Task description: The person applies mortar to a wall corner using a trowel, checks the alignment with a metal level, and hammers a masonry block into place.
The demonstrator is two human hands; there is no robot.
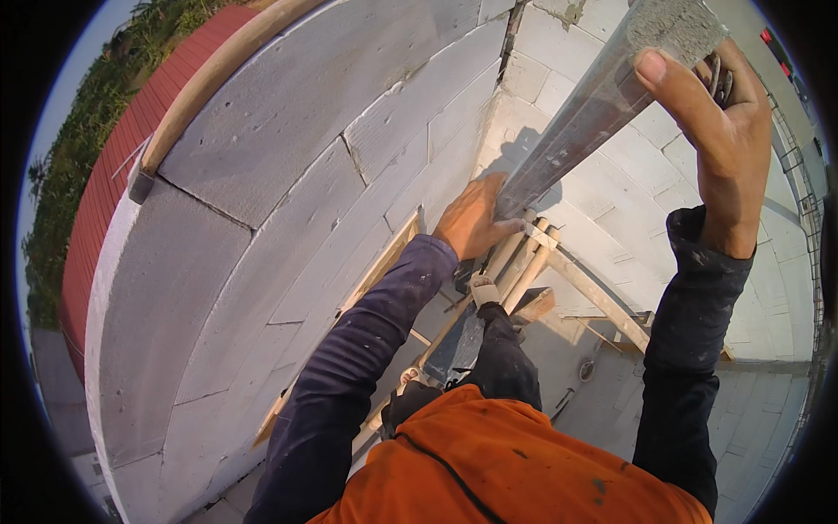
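Quantities in view: two hands, comprising one left hand and one right hand; one grey bar; two dark sleeves; one orange shirt; one red roof; one wooden rail. Wall blocks: numerous, exact count not determinable.

The bar looks like dull metal, its end rough and grainy. The block wall is matt and lightly pitted. The shirt is stained matt cloth, and the poles are bare wood.
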